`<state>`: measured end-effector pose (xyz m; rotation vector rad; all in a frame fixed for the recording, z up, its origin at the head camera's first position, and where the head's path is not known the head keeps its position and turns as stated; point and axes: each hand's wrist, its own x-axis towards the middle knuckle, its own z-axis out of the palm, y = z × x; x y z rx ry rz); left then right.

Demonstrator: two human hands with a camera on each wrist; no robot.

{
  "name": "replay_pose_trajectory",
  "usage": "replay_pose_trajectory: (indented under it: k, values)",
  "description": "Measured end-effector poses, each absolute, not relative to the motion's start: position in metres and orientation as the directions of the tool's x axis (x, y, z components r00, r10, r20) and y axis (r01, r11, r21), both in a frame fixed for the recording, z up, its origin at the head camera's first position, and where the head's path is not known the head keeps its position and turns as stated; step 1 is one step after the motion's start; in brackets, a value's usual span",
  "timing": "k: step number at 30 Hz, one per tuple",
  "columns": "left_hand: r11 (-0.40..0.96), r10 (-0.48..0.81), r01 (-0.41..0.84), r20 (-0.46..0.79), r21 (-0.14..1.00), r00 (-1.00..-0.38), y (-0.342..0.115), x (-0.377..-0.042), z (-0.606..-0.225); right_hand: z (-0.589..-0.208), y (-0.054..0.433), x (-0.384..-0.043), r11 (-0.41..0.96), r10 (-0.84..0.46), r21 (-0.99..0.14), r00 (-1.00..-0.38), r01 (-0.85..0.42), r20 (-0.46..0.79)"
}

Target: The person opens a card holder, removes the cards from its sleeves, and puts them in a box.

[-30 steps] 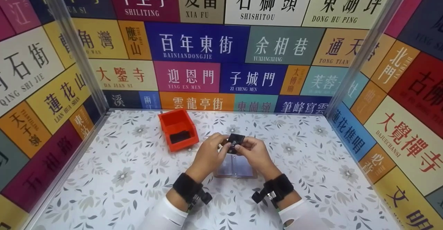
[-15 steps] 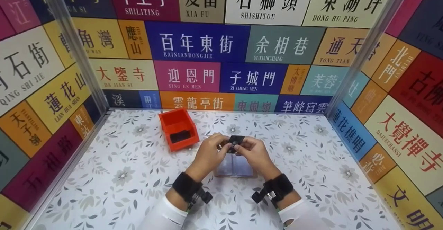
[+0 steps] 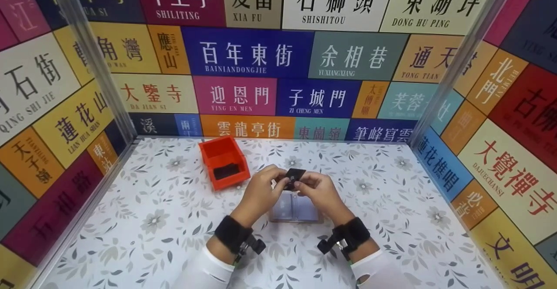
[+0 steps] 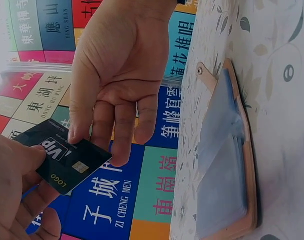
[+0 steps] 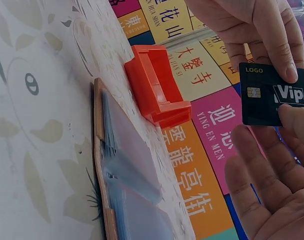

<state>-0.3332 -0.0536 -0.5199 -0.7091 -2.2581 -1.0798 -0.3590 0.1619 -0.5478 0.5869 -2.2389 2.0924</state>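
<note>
Both hands hold one black bank-style card (image 3: 295,176) above an open card holder (image 3: 285,206). The card is printed "Vip" and "LOGO" and has a small chip, seen in the left wrist view. My left hand (image 3: 262,191) pinches its left side, thumb on the printed face. My right hand (image 3: 323,192) pinches the opposite side, its other fingers behind the card. In the right wrist view the holder lies spread on the table, with clear plastic sleeves (image 5: 134,145) inside a tan cover (image 5: 98,107). A strap (image 4: 207,76) with a snap sticks out from the cover.
A red bin (image 3: 211,158) stands behind and left of the hands, with a dark flat item (image 3: 226,171) inside. The white table (image 3: 152,245) has a leaf print. Sign-covered walls (image 3: 248,54) enclose it at the back and sides.
The card has tilted between the fingers and looks more slanted now. Both hands stay almost in place, still gripping it. The card holder and red bin have not moved.
</note>
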Motion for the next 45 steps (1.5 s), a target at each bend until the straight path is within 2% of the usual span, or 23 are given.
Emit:
replay_pose_trajectory:
  k: [5, 9, 14, 19, 25, 33, 45]
  values:
    - [0.586, 0.187, 0.65, 0.7, 0.484, -0.689, -0.058, -0.335, -0.519, -0.548, 0.166, -0.36, 0.106, -0.262, -0.951, -0.931, -0.291, 0.255]
    - [0.648, 0.154, 0.629, 0.735, 0.43, -0.661, -0.063, -0.339, -0.519, -0.548, 0.169, -0.361, 0.24, -0.263, -0.93, -0.941, -0.279, 0.214]
    - [0.75, 0.114, 0.575, 0.792, 0.327, -0.6, -0.073, -0.345, -0.518, -0.55, 0.172, -0.363, 0.492, -0.284, -0.812, -0.94, -0.313, 0.19]
    - [0.836, 0.109, 0.495, 0.814, 0.235, -0.57, -0.088, -0.35, -0.517, -0.552, 0.174, -0.362, 0.642, -0.313, -0.698, -0.939, -0.318, 0.14]
    - [0.89, 0.087, 0.404, 0.789, 0.213, -0.608, -0.109, -0.354, -0.511, -0.557, 0.175, -0.359, 0.769, -0.327, -0.548, -0.94, -0.328, 0.103]
    - [0.952, 0.056, 0.254, 0.72, 0.17, -0.692, -0.13, -0.36, -0.508, -0.56, 0.176, -0.355, 0.805, -0.401, -0.436, -0.911, -0.403, 0.101]
    - [0.973, -0.026, 0.126, 0.63, 0.195, -0.776, -0.143, -0.367, -0.524, -0.561, 0.177, -0.356, 0.808, -0.426, -0.419, -0.902, -0.414, 0.071]
